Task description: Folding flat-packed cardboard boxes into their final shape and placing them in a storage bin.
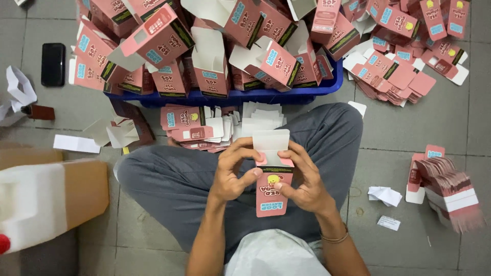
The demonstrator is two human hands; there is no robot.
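Both my hands hold one pink carton (271,197) over my lap, its white end flaps open and pointing away from me. My left hand (234,171) grips its left side with the fingers curled over the top edge. My right hand (303,179) grips the right side, thumb on the printed face. Just beyond my knees lies a heap of flat pink carton blanks (204,128) on the floor. A blue crate (240,97) farther ahead is piled with several folded pink cartons (225,41).
More flat blanks lie at the upper right (399,71) and in a fanned stack at the right (450,186). A black phone (53,64) lies at the far left. A white jug (30,204) and brown cardboard (84,189) sit at the left. Paper scraps (386,195) dot the grey tiles.
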